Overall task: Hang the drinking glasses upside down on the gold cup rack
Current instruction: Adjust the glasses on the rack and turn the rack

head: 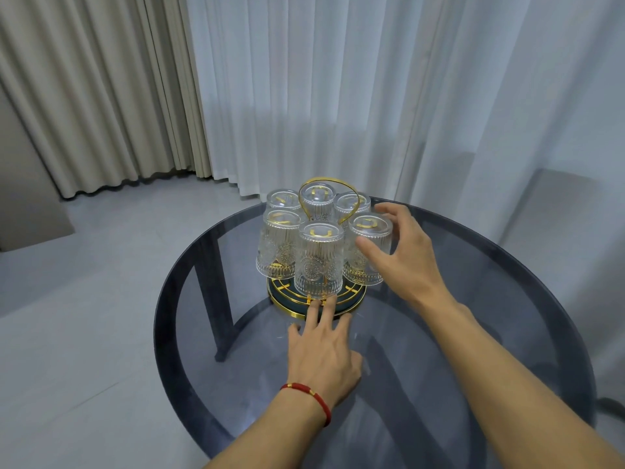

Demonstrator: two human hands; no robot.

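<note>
From the head camera, a gold cup rack is standing on a round smoked-glass table, toward its far side, in front of pale curtains. Six embossed drinking glasses are hanging upside down on it, ringed around its arched gold handle. The right hand is reaching in from the right with its fingers spread wide, cupping the right-front glass: the thumb is lying against the near side of that glass and the fingertips are curling past its upturned base. Whether the grip is firm cannot be told. The left hand, wearing a red cord bracelet at the wrist, is lying flat and open on the tabletop, its longest fingertips touching the near rim of the rack's dark round base, just below the front-centre glass.
</note>
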